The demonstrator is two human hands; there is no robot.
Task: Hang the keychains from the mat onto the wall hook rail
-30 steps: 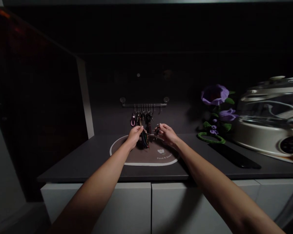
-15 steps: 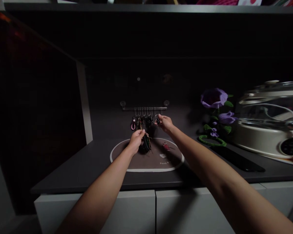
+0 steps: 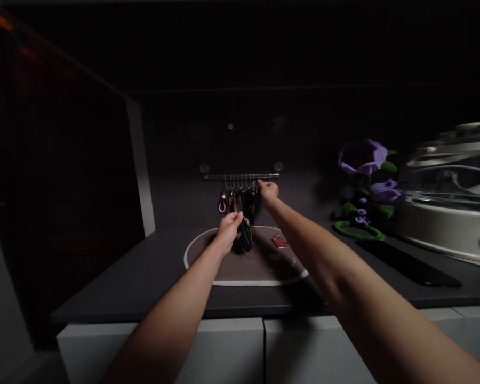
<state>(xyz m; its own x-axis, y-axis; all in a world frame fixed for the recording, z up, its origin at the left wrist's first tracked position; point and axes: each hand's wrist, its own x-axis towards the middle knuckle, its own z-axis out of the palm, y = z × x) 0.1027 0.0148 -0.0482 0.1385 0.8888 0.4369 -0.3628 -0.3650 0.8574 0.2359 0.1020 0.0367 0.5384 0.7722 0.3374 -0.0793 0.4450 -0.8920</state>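
Observation:
A clear hook rail (image 3: 240, 176) is fixed to the dark back wall by two suction cups, with several keys and a pink loop keychain (image 3: 222, 203) hanging from its hooks. My right hand (image 3: 269, 192) is closed in a pinch on a key ring (image 3: 256, 185) at the rail's right-hand hooks. My left hand (image 3: 229, 230), lower and in front, grips a bunch of keys (image 3: 246, 236) with a dark fob that dangles over the mat. Behind the left hand the hanging keys are partly hidden. A small red key tag (image 3: 279, 242) lies on the oval brown mat (image 3: 208, 261).
Purple flowers (image 3: 363, 157) with a green ring base (image 3: 358, 231) stand to the right. Near them a black phone-like slab (image 3: 410, 262) lies on the dark counter (image 3: 144, 288). A cream appliance with a clear cover (image 3: 448, 213) stands at far right. Below are white cabinet doors (image 3: 232, 346).
My right hand has moved up and slightly left toward the rail, bringing the key ring to the hooks. My left hand still holds its keys. The view has shifted slightly left and down.

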